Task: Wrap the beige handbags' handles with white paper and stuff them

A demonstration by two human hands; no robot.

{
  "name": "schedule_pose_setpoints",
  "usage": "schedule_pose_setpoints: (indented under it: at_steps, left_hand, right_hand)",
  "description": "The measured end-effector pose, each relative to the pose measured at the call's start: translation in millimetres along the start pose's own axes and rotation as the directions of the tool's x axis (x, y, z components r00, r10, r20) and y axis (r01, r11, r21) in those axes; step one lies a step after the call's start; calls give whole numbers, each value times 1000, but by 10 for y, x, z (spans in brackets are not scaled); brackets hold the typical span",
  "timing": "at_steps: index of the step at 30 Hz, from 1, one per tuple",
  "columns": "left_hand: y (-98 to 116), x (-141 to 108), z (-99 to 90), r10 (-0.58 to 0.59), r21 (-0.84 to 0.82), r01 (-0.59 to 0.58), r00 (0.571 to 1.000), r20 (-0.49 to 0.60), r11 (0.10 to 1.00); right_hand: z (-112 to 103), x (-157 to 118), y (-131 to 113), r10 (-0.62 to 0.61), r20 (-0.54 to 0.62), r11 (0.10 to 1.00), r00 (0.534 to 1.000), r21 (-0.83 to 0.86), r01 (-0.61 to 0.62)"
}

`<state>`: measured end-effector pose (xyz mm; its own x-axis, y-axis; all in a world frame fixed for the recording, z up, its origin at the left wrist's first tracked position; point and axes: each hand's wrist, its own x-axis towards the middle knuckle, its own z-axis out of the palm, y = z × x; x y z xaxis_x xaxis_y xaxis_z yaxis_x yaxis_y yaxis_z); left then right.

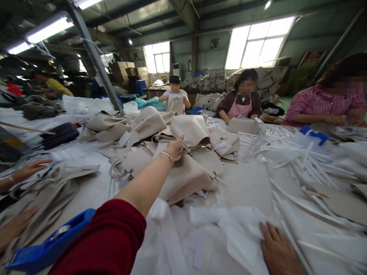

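My left hand (173,149), on an outstretched arm in a dark red sleeve, reaches into a pile of beige bags at the middle. Its fingers are closed at the near edge of a beige bag (189,128) on top of the pile; the fingertips are partly hidden. Below it lies another beige bag (186,177) with small gold-coloured fittings. My right hand (279,246) rests low on the right, fingers stretched out over thin white wrapping sheets (237,229). It holds nothing that I can see.
A blue tape dispenser (54,238) lies at lower left, near a co-worker's hands (28,172) and a grey-beige bag (57,191). White strips (312,164) and flat beige bags spread rightward. Several people work across the table. A slanted metal post (96,57) stands at left.
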<state>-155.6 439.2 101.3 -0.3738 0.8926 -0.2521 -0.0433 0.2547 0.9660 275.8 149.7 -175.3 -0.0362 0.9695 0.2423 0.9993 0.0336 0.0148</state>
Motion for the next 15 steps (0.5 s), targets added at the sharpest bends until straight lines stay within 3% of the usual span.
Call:
schedule_pose_setpoints:
  at_steps: [5,8,11,15]
  left_hand:
    - [-49,236,381,-83,56,84,996,-28,995]
    - [51,247,500,-94,25,94,996,3,995]
    - [305,149,524,-31,-66,35,997,69,997]
    - [864,-152,403,139,-235,-111,985,103,966]
  right_hand:
    - [-47,16,-57,40,14,999,999,-33,-40]
    - [-80,35,-68,60,30,998,998,-15,-60]
    - [-109,77,9,48,64,997,997,63,-52]
    - [-171,180,220,-16,135,967,991,253,-19]
